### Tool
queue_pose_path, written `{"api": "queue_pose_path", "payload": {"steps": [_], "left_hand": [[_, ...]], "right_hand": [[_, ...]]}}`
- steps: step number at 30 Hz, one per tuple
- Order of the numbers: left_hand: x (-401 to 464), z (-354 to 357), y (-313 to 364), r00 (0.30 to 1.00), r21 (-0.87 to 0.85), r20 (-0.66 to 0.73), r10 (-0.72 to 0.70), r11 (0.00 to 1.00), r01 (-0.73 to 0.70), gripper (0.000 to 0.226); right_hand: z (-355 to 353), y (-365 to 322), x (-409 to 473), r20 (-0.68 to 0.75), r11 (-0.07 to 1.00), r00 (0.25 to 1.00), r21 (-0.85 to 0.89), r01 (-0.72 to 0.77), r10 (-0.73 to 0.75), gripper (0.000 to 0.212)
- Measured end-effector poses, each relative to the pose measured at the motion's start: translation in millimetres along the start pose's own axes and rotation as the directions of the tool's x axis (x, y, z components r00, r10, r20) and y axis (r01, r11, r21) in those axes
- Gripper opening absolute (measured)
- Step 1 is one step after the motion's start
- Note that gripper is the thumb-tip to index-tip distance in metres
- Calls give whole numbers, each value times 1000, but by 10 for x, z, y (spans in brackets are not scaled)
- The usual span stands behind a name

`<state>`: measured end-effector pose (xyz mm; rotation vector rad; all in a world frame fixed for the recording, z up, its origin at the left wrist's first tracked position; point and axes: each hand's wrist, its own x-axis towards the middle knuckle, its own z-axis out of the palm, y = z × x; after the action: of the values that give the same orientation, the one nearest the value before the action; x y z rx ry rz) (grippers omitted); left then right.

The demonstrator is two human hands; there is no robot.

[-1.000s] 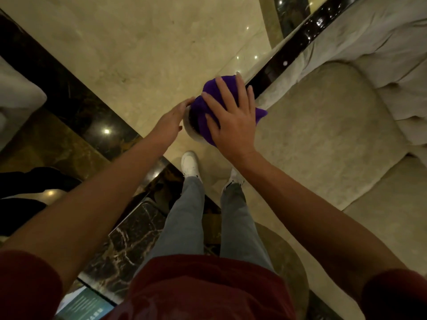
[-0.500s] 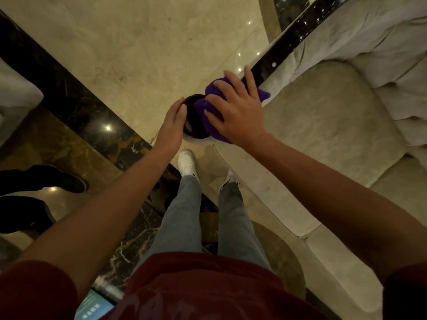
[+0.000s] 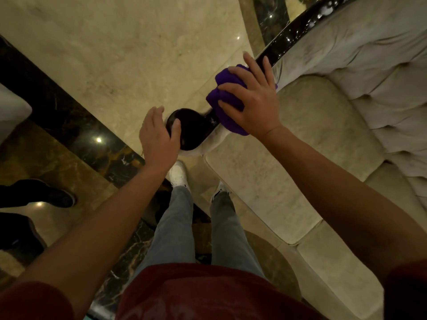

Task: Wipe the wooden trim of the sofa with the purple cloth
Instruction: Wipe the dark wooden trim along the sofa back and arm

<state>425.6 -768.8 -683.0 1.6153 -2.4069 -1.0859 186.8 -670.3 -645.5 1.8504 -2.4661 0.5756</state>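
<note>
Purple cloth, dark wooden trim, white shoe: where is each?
purple cloth [image 3: 227, 116]: head view, bunched lower fold.
wooden trim [image 3: 191, 128]: head view, rounded glossy end.
white shoe [image 3: 178, 174]: head view, toe top.

Head camera looks steeply down, close above hands.

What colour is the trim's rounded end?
Glossy dark, near black: the trim's rounded end, seen in the head view.

polished cream marble floor crossed by a diagonal dark veined band that carries a bright light reflection. two white shoes stand on the floor below grey trouser legs. at the left edge, a black shoe of another person.
</note>
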Motion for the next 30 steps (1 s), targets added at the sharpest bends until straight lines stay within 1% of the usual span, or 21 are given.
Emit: {"api": "queue_pose_path", "payload": {"steps": [2, 3, 5, 7, 8, 10, 11, 14, 17, 19, 23, 25, 27, 28, 30], "left_hand": [[23, 51, 176, 993, 86, -58, 105, 991, -100, 54], [62, 102, 291, 985, 95, -52, 163, 983, -158, 54], [107, 199, 449, 973, 128, -16, 231, 965, -227, 54], [139, 279, 501, 970, 227, 9, 242, 945, -237, 54], [148, 324, 524, 970, 289, 9, 242, 928, -234, 53], [146, 371, 494, 971, 367, 8, 240, 902, -226, 51], [144, 387, 507, 971, 386, 9, 241, 895, -225, 51], [134, 399, 505, 971, 410, -1, 238, 886, -217, 53], [128, 385, 541, 974, 437, -18, 227, 878, -196, 54], [125, 381, 568, 978, 449, -25, 209, 876, -175, 57], [137, 390, 592, 985, 465, -8, 171, 873, -148, 64], [144, 404, 587, 986, 471, 0, 166, 870, -146, 66], [148, 413, 571, 987, 472, 4, 161, 870, -144, 66], [152, 420, 566, 987, 472, 5, 158, 870, -142, 66], [164, 430, 563, 988, 470, 9, 152, 872, -138, 65]], "right_hand": [[-24, -47, 24, 32, 1000, 999, -21, 14, -13, 30], [-48, -74, 45, 54, 998, 998, -48, 29, -26, 30], [-37, -176, 72, 111, 991, 992, -113, 78, -65, 31], [-1, -289, 90, 174, 971, 976, -176, 163, -132, 33], [10, -306, 98, 210, 965, 965, -176, 196, -157, 35], [15, -345, 107, 263, 967, 950, -144, 209, -167, 37], [-6, -317, 96, 261, 970, 951, -129, 205, -166, 36], [-45, -220, 90, 188, 968, 963, -123, 220, -195, 30], [-86, -62, 208, 169, 971, 964, -90, 223, -206, 29], [-115, 62, 289, 154, 974, 968, -79, 213, -200, 29], [-181, 345, 399, 54, 983, 984, -60, 172, -169, 25], [-217, 499, 472, 29, 988, 989, -56, 147, -146, 25], [-263, 661, 556, 15, 993, 995, -62, 101, -100, 25], [-291, 739, 604, 1, 996, 999, -69, 51, -52, 25], [-331, 847, 693, -30, 991, 994, -80, -105, 103, 27]]}}
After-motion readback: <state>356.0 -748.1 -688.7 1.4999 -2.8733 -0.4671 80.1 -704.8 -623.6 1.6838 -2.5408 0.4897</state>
